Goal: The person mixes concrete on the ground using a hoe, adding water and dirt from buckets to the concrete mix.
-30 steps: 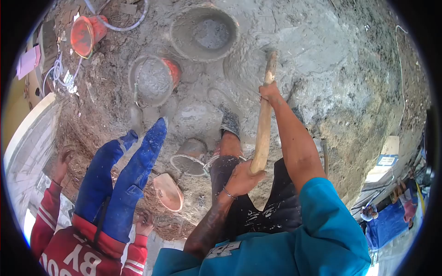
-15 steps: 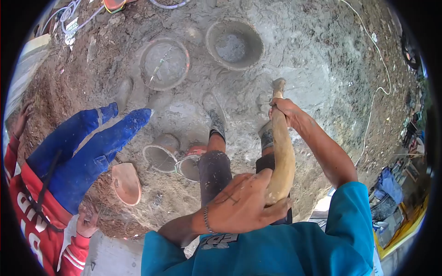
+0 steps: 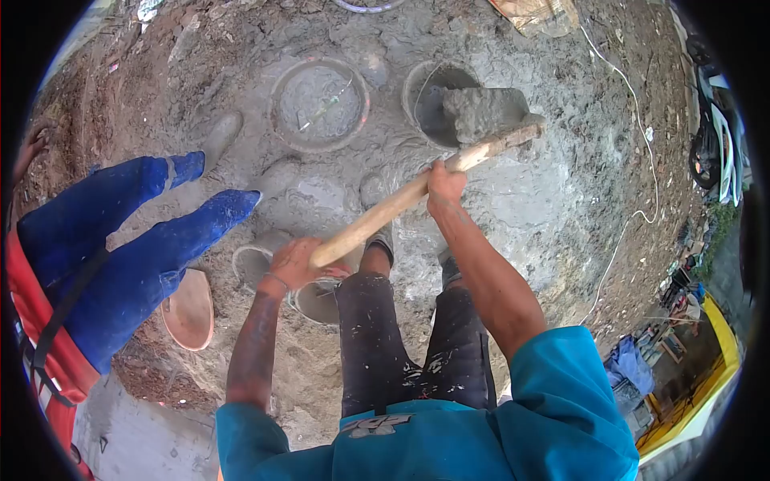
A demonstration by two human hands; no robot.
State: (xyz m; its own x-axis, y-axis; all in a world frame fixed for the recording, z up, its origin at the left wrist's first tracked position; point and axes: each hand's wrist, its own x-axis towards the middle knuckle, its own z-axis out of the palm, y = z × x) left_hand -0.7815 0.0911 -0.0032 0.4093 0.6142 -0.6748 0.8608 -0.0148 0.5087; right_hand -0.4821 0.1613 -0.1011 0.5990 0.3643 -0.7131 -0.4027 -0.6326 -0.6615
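Both my hands grip the wooden handle of a hoe (image 3: 381, 215), which slants up to the right across my legs. My left hand (image 3: 294, 263) is wrapped round the handle's near end. Further up, close to the head, my right hand (image 3: 446, 186) is closed on it. A heap of wet grey mortar (image 3: 487, 111) covers the hoe's blade, over the right side of a round bucket (image 3: 411, 94). Left of that bucket stands another round tub (image 3: 281, 120) filled with grey mix, a thin greenish strip lying on top.
At left stands a person in blue trousers (image 3: 132, 280). Two buckets (image 3: 317, 303) lie by my left foot, near a reddish scoop-shaped container (image 3: 190, 313). Wet mortar spreads over the ground. A white cord (image 3: 648, 144) runs down the right side; a yellow-edged object (image 3: 719, 345) lies lower right.
The hoe has swung from nearly upright before me to a slant, its mortar-laden blade now in view over the bucket. My left hand has moved forward and left. The view has shifted slightly.
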